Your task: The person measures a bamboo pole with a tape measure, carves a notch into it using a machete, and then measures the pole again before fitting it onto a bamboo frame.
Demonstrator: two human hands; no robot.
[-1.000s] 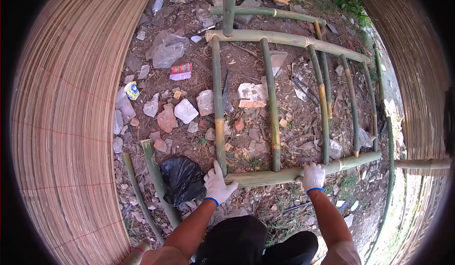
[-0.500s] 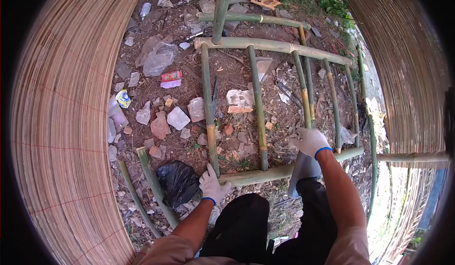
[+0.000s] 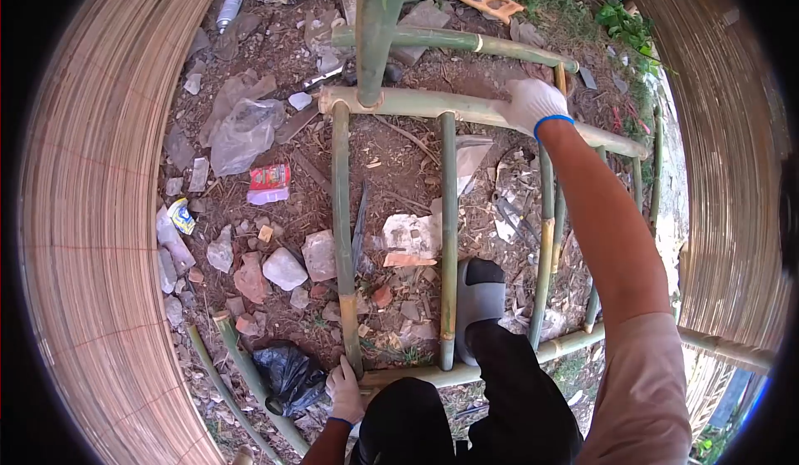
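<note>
A bamboo frame of round rungs between two long rails lies before me. My right hand (image 3: 535, 106), in a white glove with a blue cuff, is closed over the upper bamboo rail (image 3: 416, 102); its fingertips are partly hidden. My left hand (image 3: 343, 392), gloved the same way, grips the left end of the lower bamboo rail (image 3: 424, 374), against the foot of the leftmost rung (image 3: 343, 240). A thick bamboo pole (image 3: 379, 37) rises from the upper rail toward the camera. My sandalled foot (image 3: 483, 294) is between two rungs, beyond the lower rail.
Slatted bamboo screens (image 3: 108, 215) stand on both sides. Stones (image 3: 285, 269), a red can (image 3: 270, 176) and a clear plastic bag (image 3: 245, 136) litter the soil. A black bag (image 3: 287, 373) lies beside cut bamboo poles (image 3: 241, 361). An orange-handled saw (image 3: 493, 4) lies at the back.
My right hand has moved from near the lower rail up to the upper rail. My foot has stepped between the rungs. The view has shifted; my left hand stays at the lower-left corner.
</note>
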